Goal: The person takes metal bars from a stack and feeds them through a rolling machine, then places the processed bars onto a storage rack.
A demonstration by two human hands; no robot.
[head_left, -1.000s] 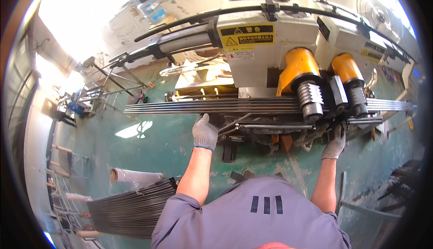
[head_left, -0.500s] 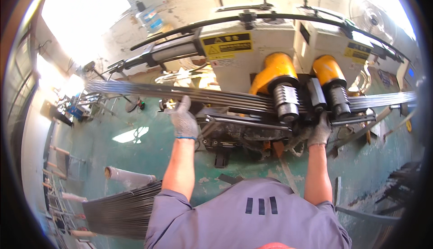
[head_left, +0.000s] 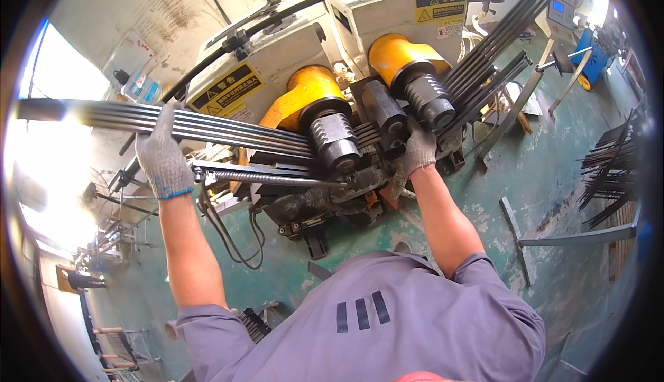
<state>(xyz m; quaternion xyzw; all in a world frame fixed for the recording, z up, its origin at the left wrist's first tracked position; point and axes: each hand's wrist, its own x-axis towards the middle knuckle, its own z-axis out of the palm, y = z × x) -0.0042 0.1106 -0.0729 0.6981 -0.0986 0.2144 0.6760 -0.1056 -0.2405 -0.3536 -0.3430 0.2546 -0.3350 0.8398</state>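
Observation:
A bundle of long, thin metal bars runs through the bending machine, its left part sloping toward the far left and its right part angled steeply away. My left hand, in a grey knitted glove, is closed around the left part of the bundle, thumb up across the bars. Also gloved, my right hand is against the black block between the two ribbed rollers, the left roller and the right roller. Its fingertips are hidden there. Yellow housings stand behind the rollers.
A spring-wrapped rod sticks out below the bars at left. Cables hang under it. Dark metal strips are piled at far right, near a metal floor frame. A water bottle stands behind the bars.
The view has turned and moved closer to the machine. The bundle's right part has swung away from me, so the bars now form an angle at the rollers. Both hands keep their places.

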